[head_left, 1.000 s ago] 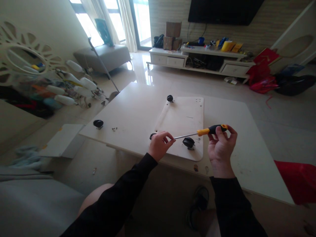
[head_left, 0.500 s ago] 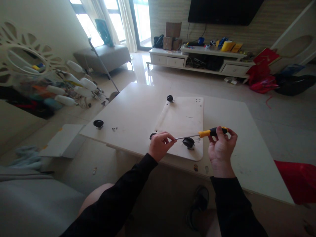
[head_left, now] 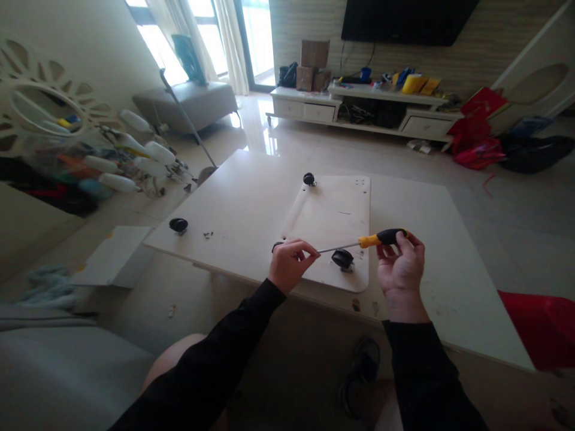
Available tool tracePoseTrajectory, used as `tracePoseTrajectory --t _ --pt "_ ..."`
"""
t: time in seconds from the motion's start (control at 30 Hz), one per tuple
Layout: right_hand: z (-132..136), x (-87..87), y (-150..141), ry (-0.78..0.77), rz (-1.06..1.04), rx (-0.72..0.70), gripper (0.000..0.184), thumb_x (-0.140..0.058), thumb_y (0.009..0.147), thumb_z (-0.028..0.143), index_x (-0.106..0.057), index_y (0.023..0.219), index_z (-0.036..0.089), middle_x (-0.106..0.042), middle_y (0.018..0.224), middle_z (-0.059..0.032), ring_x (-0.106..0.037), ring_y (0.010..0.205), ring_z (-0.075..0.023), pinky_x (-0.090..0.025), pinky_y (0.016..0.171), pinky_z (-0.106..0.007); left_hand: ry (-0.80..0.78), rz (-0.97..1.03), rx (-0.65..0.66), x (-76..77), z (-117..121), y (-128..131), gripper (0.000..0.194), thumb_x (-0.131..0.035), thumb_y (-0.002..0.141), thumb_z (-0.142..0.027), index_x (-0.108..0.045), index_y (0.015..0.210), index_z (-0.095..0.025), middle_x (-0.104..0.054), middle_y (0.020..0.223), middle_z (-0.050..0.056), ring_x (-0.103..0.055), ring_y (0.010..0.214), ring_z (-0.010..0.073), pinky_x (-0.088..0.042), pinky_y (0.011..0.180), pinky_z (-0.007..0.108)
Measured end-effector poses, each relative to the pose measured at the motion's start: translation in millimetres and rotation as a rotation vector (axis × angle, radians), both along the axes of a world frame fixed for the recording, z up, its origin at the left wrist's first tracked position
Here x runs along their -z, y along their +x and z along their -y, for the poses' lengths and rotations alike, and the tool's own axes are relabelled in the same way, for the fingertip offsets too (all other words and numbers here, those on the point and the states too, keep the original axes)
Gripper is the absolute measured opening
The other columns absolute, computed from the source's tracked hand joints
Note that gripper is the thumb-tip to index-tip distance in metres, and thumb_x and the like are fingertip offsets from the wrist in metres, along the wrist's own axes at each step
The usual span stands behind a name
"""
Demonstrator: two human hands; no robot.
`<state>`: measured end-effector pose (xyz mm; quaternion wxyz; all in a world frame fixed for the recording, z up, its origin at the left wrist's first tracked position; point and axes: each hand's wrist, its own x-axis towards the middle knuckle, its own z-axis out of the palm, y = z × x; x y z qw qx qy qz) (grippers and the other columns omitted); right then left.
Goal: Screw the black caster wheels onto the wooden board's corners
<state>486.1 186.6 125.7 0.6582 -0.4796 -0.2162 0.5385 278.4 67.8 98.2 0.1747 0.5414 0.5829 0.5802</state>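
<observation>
My right hand [head_left: 401,266] is closed around the yellow-and-black handle of a screwdriver [head_left: 371,240], its shaft pointing left. At the tip, my left hand [head_left: 293,263] pinches with thumb and forefinger; whether a small screw is there I cannot make out. Both hands are above a white board [head_left: 330,209] lying flat. A black caster [head_left: 342,259] stands on the board's near right corner, just below the shaft. Another caster [head_left: 308,179] is at the far left corner. A third one [head_left: 277,246] is mostly hidden behind my left hand.
The board lies on a white table [head_left: 413,239]. At the table's left are a loose caster [head_left: 178,225] and several small screws [head_left: 208,235]. A red object [head_left: 541,329] is beside the right edge. Beyond stands a low TV cabinet [head_left: 305,111] with clutter on it.
The screwdriver handle and my right hand have shifted slightly left, and the fingers sit differently on the handle. My left hand stays at the tip.
</observation>
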Motion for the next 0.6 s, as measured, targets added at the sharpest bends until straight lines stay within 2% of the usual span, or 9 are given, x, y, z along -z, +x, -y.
tracePoseTrajectory --t 0.2,0.33,0.43,0.6 --pt "-1.7 3.9 1.7 -0.027 0.054 -0.007 0.064 -0.091 0.053 0.043 -0.052 0.101 0.028 -0.070 0.093 0.0078 -0.067 0.072 -0.0125 -0.053 0.064 -0.026 0.030 0.026 0.017 -0.9 0.2 -0.3 0.014 -0.085 0.084 -0.019 -0.078 0.073 -0.021 -0.081 0.082 0.001 -0.055 0.054 0.0085 -0.046 0.055 0.023" --pt "-0.3 3.3 3.1 -0.004 0.036 -0.042 0.052 -0.081 0.061 0.043 -0.052 0.101 0.028 -0.067 0.092 0.0073 -0.069 0.072 -0.0149 -0.057 0.064 -0.030 0.044 0.027 0.018 -2.7 1.7 -0.5 0.013 -0.084 0.085 -0.017 -0.079 0.074 -0.021 -0.081 0.082 0.001 -0.055 0.055 0.0082 -0.045 0.055 0.023" --pt "-0.2 2.5 4.1 0.025 0.012 -0.061 0.047 -0.075 0.060 0.036 -0.052 0.100 0.028 -0.068 0.092 0.0066 -0.071 0.076 -0.0167 -0.059 0.065 -0.031 0.039 0.025 0.012 -3.2 2.2 -0.6 0.012 -0.085 0.085 -0.018 -0.080 0.075 -0.021 -0.081 0.082 0.001 -0.055 0.055 0.0081 -0.046 0.056 0.023" --pt "-2.3 4.5 4.0 0.027 0.065 -0.041 0.052 -0.083 0.061 0.040 -0.051 0.100 0.028 -0.068 0.087 0.0085 -0.068 0.070 -0.0135 -0.057 0.066 -0.029 0.022 0.028 0.008 -2.6 1.5 -1.0 0.013 -0.084 0.085 -0.019 -0.079 0.074 -0.022 -0.081 0.081 0.001 -0.055 0.054 0.0086 -0.046 0.055 0.023"
